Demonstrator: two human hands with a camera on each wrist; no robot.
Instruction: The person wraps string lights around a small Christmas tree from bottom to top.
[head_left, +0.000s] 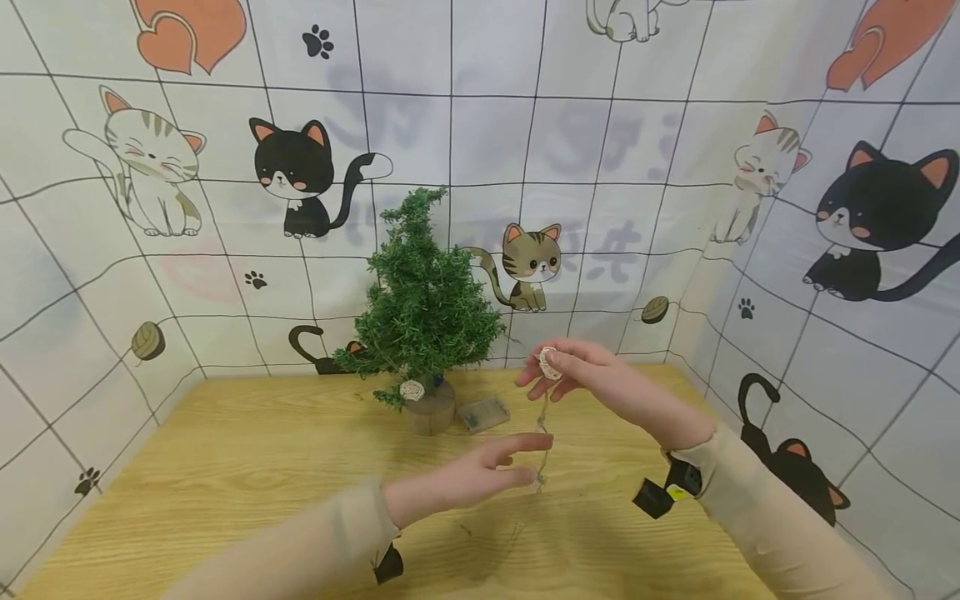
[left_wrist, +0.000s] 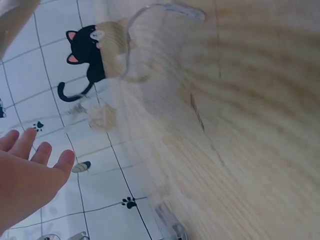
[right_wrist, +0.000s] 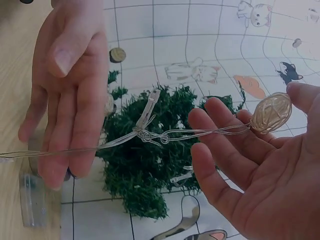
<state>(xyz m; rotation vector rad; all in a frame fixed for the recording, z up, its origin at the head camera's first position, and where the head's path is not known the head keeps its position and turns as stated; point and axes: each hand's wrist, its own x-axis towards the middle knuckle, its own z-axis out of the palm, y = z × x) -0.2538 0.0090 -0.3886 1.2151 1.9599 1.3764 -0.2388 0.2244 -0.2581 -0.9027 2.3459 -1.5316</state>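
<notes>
The right hand (head_left: 573, 367) pinches a pale wicker ball (head_left: 551, 363) between thumb and fingers, the thumb laid against its side; the right wrist view shows the remaining fingers spread apart and slightly bent, palm bared, with nothing else in them. From the ball, a thin wire (right_wrist: 180, 134) runs out past those spread fingers, and in the head view it hangs below them toward the left hand (head_left: 480, 471). The left hand grips nothing: its index finger reaches out nearly straight, with the thumb well apart beneath it, and the wire passes right by both tips. In the right wrist view the wire crosses in front of the straight left fingers, though whether it touches them I cannot tell. Between the two hands' fingers, the wire bears a tangled knot with a small clear stick-like piece (right_wrist: 148, 110) jutting from it. Beyond the left fingertips and to the left of the right ones stands a small green artificial tree (head_left: 423, 300) on a round wooden stump (head_left: 430, 412), with a woven pale ornament (head_left: 412, 390) low in its branches. A flat clear case (head_left: 483, 414) lies between the stump and the right fingers, on the wood-grain tabletop (head_left: 255, 467) below both hands; behind the fingers hangs a cat-printed sheet (head_left: 495, 133).
</notes>
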